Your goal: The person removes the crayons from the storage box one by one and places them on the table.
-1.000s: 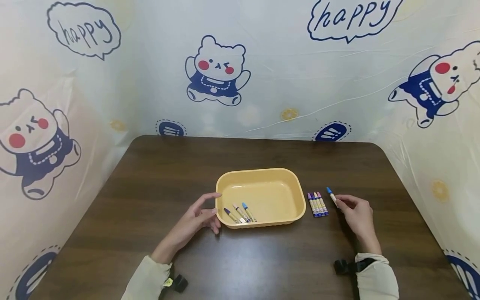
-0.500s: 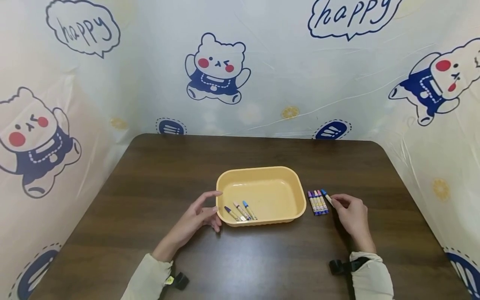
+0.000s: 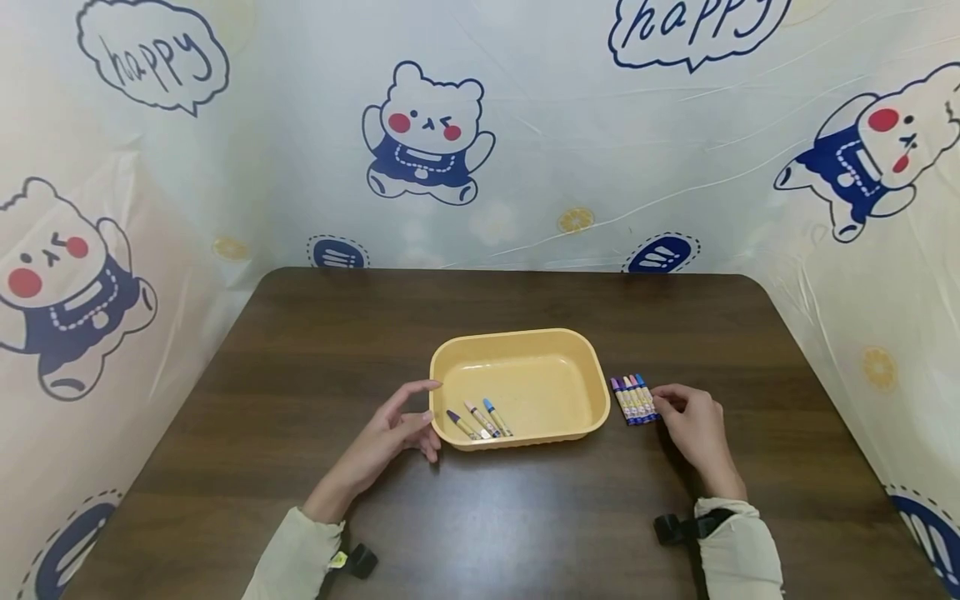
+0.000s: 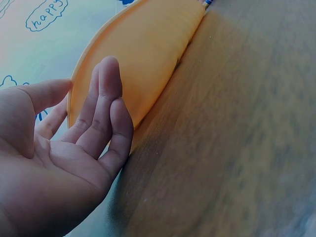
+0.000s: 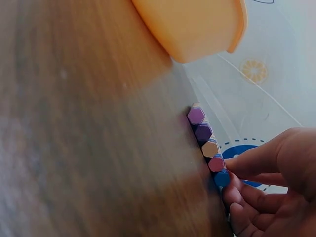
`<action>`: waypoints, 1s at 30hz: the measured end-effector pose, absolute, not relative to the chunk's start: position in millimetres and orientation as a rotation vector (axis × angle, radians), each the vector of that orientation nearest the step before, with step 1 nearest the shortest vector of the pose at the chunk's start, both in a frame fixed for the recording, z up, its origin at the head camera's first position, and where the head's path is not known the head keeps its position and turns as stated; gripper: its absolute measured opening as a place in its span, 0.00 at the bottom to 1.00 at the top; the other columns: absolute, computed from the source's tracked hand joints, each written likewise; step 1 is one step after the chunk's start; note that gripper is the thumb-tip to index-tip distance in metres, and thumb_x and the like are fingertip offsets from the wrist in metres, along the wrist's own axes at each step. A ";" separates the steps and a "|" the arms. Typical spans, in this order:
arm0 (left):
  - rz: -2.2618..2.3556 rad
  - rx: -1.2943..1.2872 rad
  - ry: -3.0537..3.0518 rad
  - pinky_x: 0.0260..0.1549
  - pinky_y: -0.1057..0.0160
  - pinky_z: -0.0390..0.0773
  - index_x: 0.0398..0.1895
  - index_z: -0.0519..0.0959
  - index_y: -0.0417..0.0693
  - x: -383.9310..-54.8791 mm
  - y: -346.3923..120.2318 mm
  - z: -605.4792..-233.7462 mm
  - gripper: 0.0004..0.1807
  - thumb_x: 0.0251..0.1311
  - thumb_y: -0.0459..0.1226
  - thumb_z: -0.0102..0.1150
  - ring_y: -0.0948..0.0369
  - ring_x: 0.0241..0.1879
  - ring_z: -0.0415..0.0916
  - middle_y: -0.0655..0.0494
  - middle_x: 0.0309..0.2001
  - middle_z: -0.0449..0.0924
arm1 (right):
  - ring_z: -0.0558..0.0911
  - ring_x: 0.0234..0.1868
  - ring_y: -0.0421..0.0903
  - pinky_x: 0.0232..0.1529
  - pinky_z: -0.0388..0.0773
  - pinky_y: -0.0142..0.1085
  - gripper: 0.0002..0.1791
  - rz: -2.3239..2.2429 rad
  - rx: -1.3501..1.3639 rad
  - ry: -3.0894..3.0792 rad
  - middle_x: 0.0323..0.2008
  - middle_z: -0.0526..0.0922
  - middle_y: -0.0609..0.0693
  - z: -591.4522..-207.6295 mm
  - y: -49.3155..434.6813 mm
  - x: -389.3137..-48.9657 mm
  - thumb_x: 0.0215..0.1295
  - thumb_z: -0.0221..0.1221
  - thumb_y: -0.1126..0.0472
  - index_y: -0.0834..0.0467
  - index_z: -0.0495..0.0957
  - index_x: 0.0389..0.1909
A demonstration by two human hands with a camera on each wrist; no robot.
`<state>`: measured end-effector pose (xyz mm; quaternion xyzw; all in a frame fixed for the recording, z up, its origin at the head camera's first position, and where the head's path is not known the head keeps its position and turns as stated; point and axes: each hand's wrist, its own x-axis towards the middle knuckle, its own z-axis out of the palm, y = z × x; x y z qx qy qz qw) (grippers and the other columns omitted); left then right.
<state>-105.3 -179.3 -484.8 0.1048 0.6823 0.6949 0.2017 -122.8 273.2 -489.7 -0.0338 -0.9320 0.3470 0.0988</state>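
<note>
My left hand (image 3: 386,433) rests at the left end of a yellow plastic tray (image 3: 536,379), index fingertip and thumb touching its rim. In the left wrist view the other fingers are raised loosely beside the outer wall. Inside the tray's near left part lie a dark purple crayon (image 3: 461,425), a pale crayon (image 3: 482,420) and a light blue crayon (image 3: 497,418). Right of the tray, several crayons (image 3: 627,402) lie side by side in a row. My right hand (image 3: 699,429) pinches the blue crayon (image 5: 222,178) at the row's right end, against the pink crayon (image 5: 216,164).
Everything stands on a dark brown wooden table (image 3: 495,517). A printed curtain (image 3: 540,117) with bears hangs behind it and along both sides. Each wrist wears a black camera strap, such as the right strap (image 3: 701,527).
My right hand has moved left with the blue crayon and laid it alongside the row. The left hand has stayed at the tray's rim. The head view has shifted slightly.
</note>
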 end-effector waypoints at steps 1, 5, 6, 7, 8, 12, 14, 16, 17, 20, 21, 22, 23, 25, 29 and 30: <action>1.944 0.295 1.903 0.37 0.47 0.84 0.73 0.58 0.49 -105.3 -179.4 -484.9 0.27 0.75 0.38 0.51 0.47 0.28 0.83 0.38 0.32 0.82 | 0.80 0.33 0.48 0.34 0.73 0.39 0.07 1.030 -0.102 -2.760 0.32 0.86 0.54 -489.8 272.9 -122.9 0.67 0.62 0.64 0.62 0.86 0.39; 1.951 0.295 1.897 0.37 0.47 0.84 0.73 0.58 0.49 -105.2 -179.3 -485.1 0.27 0.75 0.38 0.51 0.47 0.28 0.83 0.38 0.32 0.82 | 0.79 0.32 0.46 0.33 0.73 0.38 0.09 1.040 -0.114 -2.776 0.31 0.85 0.53 -489.8 272.1 -123.4 0.67 0.64 0.59 0.62 0.85 0.39; 1.952 0.292 1.897 0.37 0.47 0.84 0.73 0.58 0.49 -105.1 -179.4 -485.2 0.27 0.75 0.38 0.50 0.47 0.28 0.83 0.38 0.32 0.82 | 0.78 0.31 0.46 0.32 0.73 0.37 0.10 1.042 -0.117 -2.783 0.31 0.85 0.52 -489.4 271.7 -123.5 0.67 0.64 0.59 0.62 0.85 0.40; 1.952 0.290 1.899 0.37 0.47 0.84 0.73 0.58 0.49 -105.0 -179.4 -485.3 0.27 0.75 0.38 0.51 0.47 0.28 0.83 0.37 0.32 0.82 | 0.78 0.31 0.46 0.32 0.73 0.37 0.10 1.042 -0.119 -2.789 0.30 0.85 0.52 -488.9 271.4 -123.6 0.66 0.64 0.59 0.62 0.85 0.40; 1.952 0.287 1.900 0.37 0.48 0.84 0.73 0.59 0.50 -104.9 -179.5 -485.3 0.27 0.75 0.38 0.51 0.47 0.28 0.83 0.37 0.32 0.82 | 0.78 0.31 0.46 0.32 0.72 0.37 0.11 1.048 -0.123 -2.799 0.30 0.84 0.52 -488.0 270.9 -123.6 0.66 0.64 0.59 0.63 0.84 0.42; 1.943 0.281 1.912 0.37 0.48 0.85 0.73 0.59 0.51 -104.8 -179.6 -485.5 0.27 0.74 0.39 0.51 0.47 0.29 0.83 0.37 0.32 0.82 | 0.76 0.29 0.48 0.29 0.71 0.36 0.16 1.081 -0.156 -2.856 0.30 0.83 0.54 -484.3 268.6 -121.8 0.66 0.64 0.60 0.66 0.80 0.50; 1.939 0.280 1.919 0.37 0.49 0.85 0.73 0.59 0.51 -104.7 -180.0 -485.6 0.27 0.74 0.39 0.51 0.46 0.29 0.83 0.37 0.33 0.82 | 0.75 0.28 0.48 0.27 0.71 0.36 0.19 1.093 -0.170 -2.881 0.30 0.82 0.55 -482.8 267.3 -120.9 0.66 0.64 0.60 0.67 0.78 0.53; 1.935 0.278 1.924 0.38 0.49 0.85 0.73 0.60 0.51 -104.7 -180.2 -485.7 0.27 0.74 0.39 0.51 0.46 0.29 0.83 0.37 0.33 0.82 | 0.75 0.28 0.48 0.28 0.72 0.36 0.19 1.089 -0.178 -2.896 0.30 0.82 0.55 -482.4 266.6 -120.3 0.66 0.63 0.60 0.66 0.77 0.54; 1.934 0.278 1.927 0.38 0.49 0.85 0.73 0.60 0.51 -104.7 -180.2 -485.6 0.27 0.74 0.39 0.51 0.46 0.29 0.83 0.37 0.33 0.82 | 0.75 0.28 0.48 0.28 0.72 0.37 0.19 1.090 -0.181 -2.900 0.30 0.82 0.55 -482.3 266.4 -120.0 0.67 0.63 0.60 0.66 0.77 0.54; 1.934 0.273 1.930 0.37 0.49 0.85 0.73 0.60 0.51 -104.6 -180.5 -485.3 0.27 0.74 0.40 0.52 0.46 0.29 0.83 0.38 0.32 0.82 | 0.75 0.29 0.49 0.28 0.72 0.37 0.19 1.099 -0.188 -2.902 0.31 0.81 0.56 -482.2 266.1 -119.4 0.68 0.62 0.59 0.66 0.77 0.54; 1.933 0.274 1.929 0.37 0.49 0.85 0.73 0.60 0.51 -104.5 -180.5 -485.1 0.27 0.74 0.39 0.52 0.46 0.29 0.83 0.38 0.32 0.82 | 0.75 0.29 0.49 0.29 0.73 0.37 0.19 1.098 -0.188 -2.900 0.32 0.82 0.56 -482.3 266.1 -119.2 0.68 0.62 0.59 0.65 0.77 0.54; 1.932 0.273 1.929 0.37 0.49 0.85 0.73 0.60 0.51 -104.5 -180.6 -484.9 0.27 0.74 0.39 0.51 0.46 0.29 0.83 0.38 0.32 0.82 | 0.76 0.29 0.49 0.29 0.72 0.37 0.19 1.098 -0.186 -2.896 0.32 0.82 0.57 -482.3 266.1 -119.1 0.68 0.62 0.58 0.65 0.77 0.54; 1.932 0.274 1.929 0.37 0.49 0.85 0.73 0.60 0.51 -104.4 -180.7 -484.8 0.27 0.74 0.39 0.51 0.46 0.29 0.83 0.38 0.32 0.82 | 0.76 0.30 0.49 0.29 0.72 0.37 0.18 1.098 -0.183 -2.889 0.32 0.82 0.57 -482.2 266.1 -119.0 0.69 0.61 0.58 0.65 0.78 0.54; 1.933 0.277 1.927 0.37 0.48 0.85 0.73 0.59 0.51 -104.5 -180.7 -484.9 0.27 0.74 0.39 0.51 0.46 0.29 0.83 0.37 0.32 0.82 | 0.77 0.30 0.50 0.30 0.73 0.38 0.17 1.079 -0.168 -2.861 0.32 0.83 0.57 -482.1 266.4 -118.9 0.69 0.61 0.58 0.65 0.79 0.52; 1.939 0.293 1.922 0.37 0.48 0.85 0.73 0.59 0.50 -105.4 -180.1 -486.3 0.28 0.74 0.40 0.52 0.46 0.28 0.83 0.37 0.32 0.82 | 0.79 0.32 0.50 0.31 0.73 0.39 0.12 1.026 -0.135 -2.777 0.32 0.84 0.56 -479.6 267.0 -118.1 0.70 0.60 0.60 0.63 0.83 0.47; 1.941 0.296 1.919 0.37 0.48 0.85 0.73 0.59 0.50 -105.6 -179.7 -486.9 0.28 0.74 0.40 0.52 0.46 0.28 0.83 0.37 0.32 0.82 | 0.79 0.33 0.50 0.31 0.73 0.39 0.11 1.016 -0.130 -2.756 0.32 0.84 0.56 -478.4 266.9 -117.7 0.70 0.59 0.60 0.63 0.83 0.46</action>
